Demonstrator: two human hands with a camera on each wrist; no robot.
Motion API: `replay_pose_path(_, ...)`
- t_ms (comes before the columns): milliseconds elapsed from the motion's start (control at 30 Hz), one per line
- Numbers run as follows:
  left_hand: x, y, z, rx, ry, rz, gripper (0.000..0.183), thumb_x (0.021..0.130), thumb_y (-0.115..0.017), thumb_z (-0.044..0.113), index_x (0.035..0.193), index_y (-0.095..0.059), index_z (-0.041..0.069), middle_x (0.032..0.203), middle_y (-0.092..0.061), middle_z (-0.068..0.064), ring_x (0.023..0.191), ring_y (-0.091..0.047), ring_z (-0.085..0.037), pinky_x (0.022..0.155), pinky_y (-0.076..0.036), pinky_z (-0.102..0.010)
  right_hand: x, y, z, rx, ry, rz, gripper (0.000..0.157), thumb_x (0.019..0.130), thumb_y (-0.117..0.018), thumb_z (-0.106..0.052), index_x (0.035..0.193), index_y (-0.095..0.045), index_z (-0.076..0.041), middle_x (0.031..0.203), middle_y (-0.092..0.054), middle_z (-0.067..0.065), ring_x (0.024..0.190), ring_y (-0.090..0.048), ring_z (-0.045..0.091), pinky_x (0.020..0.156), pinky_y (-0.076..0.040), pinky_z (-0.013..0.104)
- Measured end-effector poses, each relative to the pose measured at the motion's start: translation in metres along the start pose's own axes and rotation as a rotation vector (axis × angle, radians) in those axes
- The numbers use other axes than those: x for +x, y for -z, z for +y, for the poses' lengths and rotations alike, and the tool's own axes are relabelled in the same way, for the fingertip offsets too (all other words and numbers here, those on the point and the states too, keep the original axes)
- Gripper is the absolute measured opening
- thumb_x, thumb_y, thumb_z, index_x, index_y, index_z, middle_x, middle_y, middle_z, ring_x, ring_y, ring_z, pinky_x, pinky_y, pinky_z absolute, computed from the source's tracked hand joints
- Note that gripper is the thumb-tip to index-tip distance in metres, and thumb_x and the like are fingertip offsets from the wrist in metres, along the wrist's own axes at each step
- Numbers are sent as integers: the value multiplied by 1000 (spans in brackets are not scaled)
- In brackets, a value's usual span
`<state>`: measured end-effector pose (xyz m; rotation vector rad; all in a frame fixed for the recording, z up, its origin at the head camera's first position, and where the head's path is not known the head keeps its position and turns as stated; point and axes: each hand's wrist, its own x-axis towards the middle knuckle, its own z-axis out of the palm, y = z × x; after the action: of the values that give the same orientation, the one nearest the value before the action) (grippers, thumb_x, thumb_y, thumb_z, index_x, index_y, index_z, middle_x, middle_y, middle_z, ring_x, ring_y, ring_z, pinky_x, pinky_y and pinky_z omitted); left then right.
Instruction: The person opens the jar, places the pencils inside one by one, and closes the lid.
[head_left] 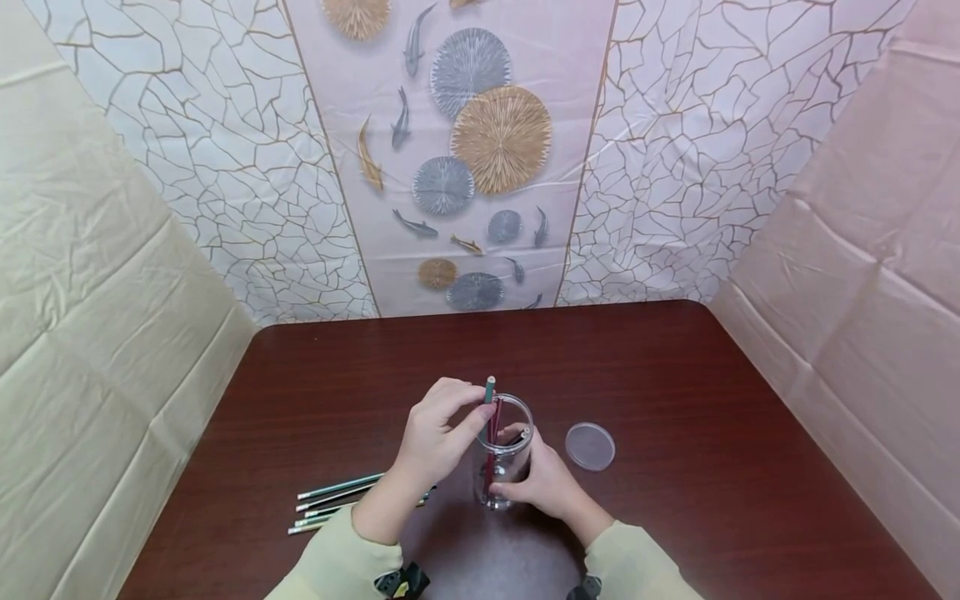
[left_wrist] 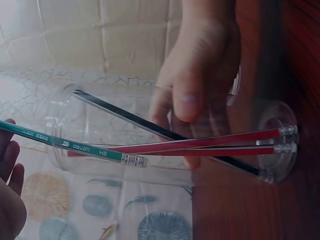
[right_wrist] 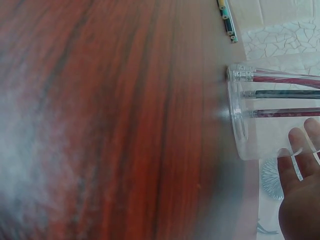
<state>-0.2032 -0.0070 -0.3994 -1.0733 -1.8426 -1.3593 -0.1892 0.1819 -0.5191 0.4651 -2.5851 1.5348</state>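
Note:
My left hand [head_left: 442, 425] pinches a green pencil [left_wrist: 90, 148] between thumb and fingers at the mouth of a clear jar [head_left: 504, 451]. The pencil's eraser-less metal-tipped end is inside the jar, and its other end sticks up past my fingers. Around the jar's side, my right hand [head_left: 551, 479] grips with the thumb in front and fingers behind. Inside lean two red pencils [left_wrist: 225, 151] and a black pencil [left_wrist: 125, 115], their lower ends on the jar's base. The jar stands upright on the table.
A round translucent lid [head_left: 590, 447] lies flat to the right of the jar. Several pencils [head_left: 337, 487] lie side by side on the dark wooden table [head_left: 360, 358] at the left, partly under my left forearm. Patterned cloth [head_left: 480, 242] hangs behind the table.

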Motion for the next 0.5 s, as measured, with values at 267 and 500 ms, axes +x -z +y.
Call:
replay_pose_path(267,-6,-3,-7,67,-95,-84,16,92,-61,17,98,-69,5,87,-68,-2,89,-58,-21,80,-46,-33,1,0,0,-9,-5,-3,74,60,-87,-26,120,-45,-17,109,-61,-6,96,-59,8,85,-45,31)
replay_pose_path(500,-9,-5,-11,115,-145,-91,26,96,-54,24,100,-69,3,86,-68,-3,87,-59,-21,82,-45,-35,1,0,1,-10,10,-5,74,61,-87,-26,121,-45,-16,110,-61,-5,97,-59,10,86,-45,31)
